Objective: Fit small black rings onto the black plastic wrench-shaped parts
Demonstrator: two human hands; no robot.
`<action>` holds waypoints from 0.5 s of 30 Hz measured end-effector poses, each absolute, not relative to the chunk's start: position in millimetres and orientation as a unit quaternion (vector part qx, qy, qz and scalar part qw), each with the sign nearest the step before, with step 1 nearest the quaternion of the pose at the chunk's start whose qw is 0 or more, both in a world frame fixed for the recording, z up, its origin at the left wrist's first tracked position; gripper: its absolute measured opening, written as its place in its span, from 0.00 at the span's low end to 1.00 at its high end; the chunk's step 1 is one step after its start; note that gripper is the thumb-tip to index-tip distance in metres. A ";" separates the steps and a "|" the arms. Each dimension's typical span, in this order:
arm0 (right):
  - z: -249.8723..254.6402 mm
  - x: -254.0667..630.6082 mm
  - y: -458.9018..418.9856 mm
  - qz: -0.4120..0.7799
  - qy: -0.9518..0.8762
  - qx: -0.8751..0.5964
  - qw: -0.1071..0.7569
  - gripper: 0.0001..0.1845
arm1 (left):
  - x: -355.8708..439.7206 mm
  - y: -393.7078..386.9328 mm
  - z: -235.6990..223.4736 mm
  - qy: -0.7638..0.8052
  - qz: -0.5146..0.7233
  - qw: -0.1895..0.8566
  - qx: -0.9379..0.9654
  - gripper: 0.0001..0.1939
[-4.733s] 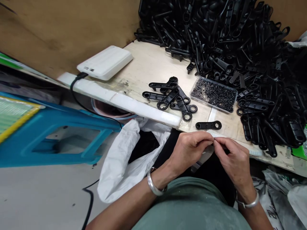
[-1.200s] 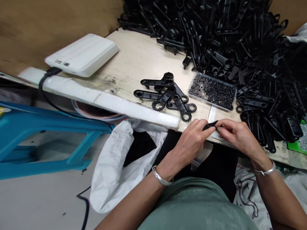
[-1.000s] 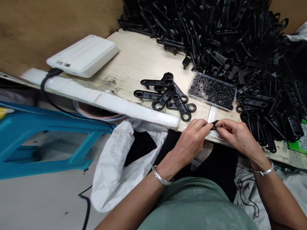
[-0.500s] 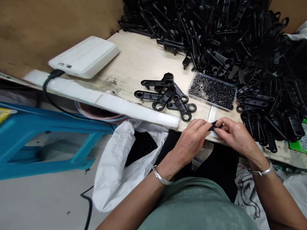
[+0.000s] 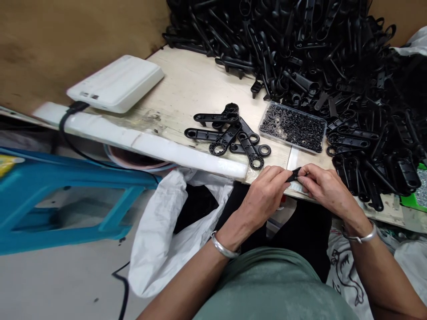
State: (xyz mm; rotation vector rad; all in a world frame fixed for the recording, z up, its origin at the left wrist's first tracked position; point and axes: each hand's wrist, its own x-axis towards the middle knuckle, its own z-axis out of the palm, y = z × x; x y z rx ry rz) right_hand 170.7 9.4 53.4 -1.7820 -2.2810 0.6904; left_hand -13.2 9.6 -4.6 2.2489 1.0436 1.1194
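Note:
A small black plastic part (image 5: 294, 174) is pinched between both hands at the table's front edge. My left hand (image 5: 267, 189) is closed on its left end, and the fingers cover much of it. On its right end, the thumb and fingertips of my right hand (image 5: 322, 184) press together. Just beyond the left hand lies a loose cluster of black plastic arms with ringed ends (image 5: 219, 145). A clear shallow box (image 5: 292, 127) full of tiny black pieces sits behind the hands.
A large heap of black plastic parts (image 5: 283, 49) covers the back and right of the table (image 5: 187, 80). At left are a white device (image 5: 116, 84) with a black cable and a blue stool (image 5: 66, 186). An open white sack (image 5: 156, 240) hangs below the edge.
Both hands stay at the table edge, still on the small black part, with only slight finger movement. The whole view has shifted a little.

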 end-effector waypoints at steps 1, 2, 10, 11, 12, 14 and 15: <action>54.3 169.8 9.5 0.240 -0.759 -0.599 0.085 0.05 | -13.0 9.6 -5.1 0.375 0.407 0.206 0.807 0.09; 55.1 168.7 9.5 0.252 -0.753 -0.601 0.090 0.05 | -12.8 9.4 -5.6 0.374 0.413 0.200 0.806 0.08; 46.2 178.5 3.3 0.383 -0.647 -0.627 0.204 0.10 | -10.6 9.9 -9.2 0.378 0.459 0.146 0.791 0.08; 44.8 181.9 2.2 0.367 -0.644 -0.640 0.202 0.11 | -10.7 10.8 -9.0 0.382 0.457 0.143 0.791 0.08; 44.0 184.9 1.3 0.339 -0.648 -0.655 0.190 0.11 | -11.0 11.8 -8.4 0.386 0.451 0.142 0.792 0.09; 44.4 188.9 0.0 0.261 -0.667 -0.683 0.141 0.10 | -11.8 14.3 -6.5 0.392 0.430 0.140 0.801 0.09; 45.3 189.6 -0.3 0.220 -0.676 -0.694 0.114 0.09 | -12.2 15.5 -5.4 0.394 0.417 0.140 0.807 0.09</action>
